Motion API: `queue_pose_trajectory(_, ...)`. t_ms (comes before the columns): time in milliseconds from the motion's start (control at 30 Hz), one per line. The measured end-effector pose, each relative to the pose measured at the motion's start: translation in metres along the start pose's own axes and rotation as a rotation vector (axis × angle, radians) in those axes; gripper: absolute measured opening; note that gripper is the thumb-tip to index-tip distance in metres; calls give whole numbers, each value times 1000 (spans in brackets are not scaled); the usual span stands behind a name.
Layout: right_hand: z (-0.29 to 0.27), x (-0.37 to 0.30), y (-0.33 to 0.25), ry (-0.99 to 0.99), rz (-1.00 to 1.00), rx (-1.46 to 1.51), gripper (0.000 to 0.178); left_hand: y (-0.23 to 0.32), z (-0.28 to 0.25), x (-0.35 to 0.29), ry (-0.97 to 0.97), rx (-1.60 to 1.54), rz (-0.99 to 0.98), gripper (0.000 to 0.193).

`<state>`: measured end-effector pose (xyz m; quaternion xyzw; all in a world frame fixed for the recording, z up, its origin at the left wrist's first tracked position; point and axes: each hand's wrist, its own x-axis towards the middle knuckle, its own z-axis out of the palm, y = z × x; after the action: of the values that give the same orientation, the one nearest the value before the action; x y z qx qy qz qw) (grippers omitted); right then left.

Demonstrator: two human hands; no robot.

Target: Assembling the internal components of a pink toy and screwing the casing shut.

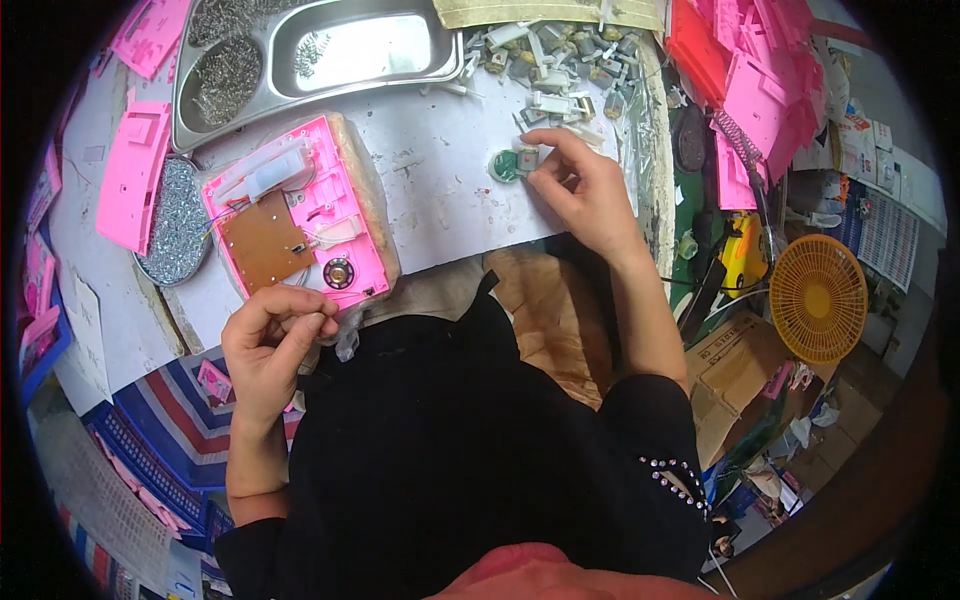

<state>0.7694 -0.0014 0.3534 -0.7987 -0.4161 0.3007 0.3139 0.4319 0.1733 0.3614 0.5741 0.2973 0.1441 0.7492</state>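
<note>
An open pink plastic casing [353,205] lies on a padded, plastic-wrapped rest to my left. Inside it are a brown circuit board [262,243], a round speaker [339,272], a pale tube-shaped part [268,175] and thin wires. At its near edge my left hand [268,345] is closed in a pinch; whatever may be between the fingertips is too small to make out. Farther right, the thumb and index finger of my right hand [585,195] close around a small grey square part [527,159]. Right beside that lies a round green piece [503,167].
Beyond my right hand lies a pile of small white and grey parts [560,75]. A metal tray [365,45] with screws stands at the back left, near a round dish of small metal pieces [185,225]. Pink casings [745,110] are stacked right; an orange basket [818,298] stands beyond.
</note>
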Motion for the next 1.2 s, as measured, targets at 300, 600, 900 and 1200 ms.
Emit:
queue_pose_trajectory(300, -5, 8, -21, 0, -170, -404, 37, 7, 6, 7, 23, 345, 248, 13)
queue_pose_trajectory(600, 72, -16, -83, -361, 168, 1020, 47, -1, 25, 14, 71, 232, 201, 24)
queue_pose_trajectory(900, 94, -1, -92, -607, 188, 1030, 45, -4, 19, 8, 28, 207, 220, 39)
queue_pose_trajectory(1200, 112, -14, -87, -95, -608, 273, 58, -18, 16, 12, 120, 282, 495, 35)
